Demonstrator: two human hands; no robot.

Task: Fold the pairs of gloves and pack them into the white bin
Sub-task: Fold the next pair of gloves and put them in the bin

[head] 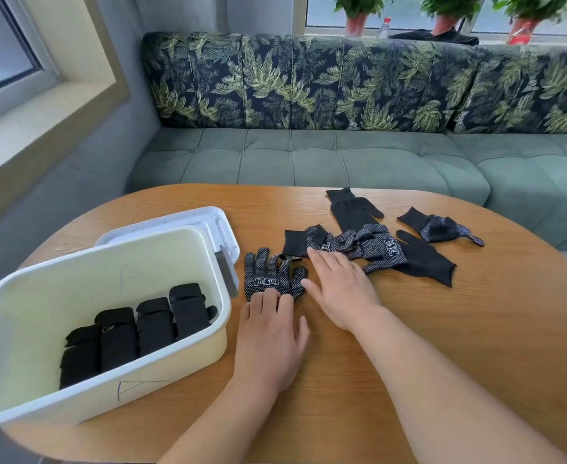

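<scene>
A black dotted glove [268,274] lies flat on the wooden table [476,329], fingers pointing away. My left hand [270,333] lies flat over its cuff end, fingers straight. My right hand [340,289] rests flat just right of it, fingertips reaching a loose heap of black gloves [365,244]. Further gloves lie at the far side [352,209] and to the right [441,226]. The white bin [24,390] stands at the left and holds several folded black glove bundles [134,329] in a row.
The bin's white lid [215,222] lies on the table behind the bin. A green sofa [308,155] with leaf-print cushions runs along the far side. Potted plants and bottles stand on the window sill behind it.
</scene>
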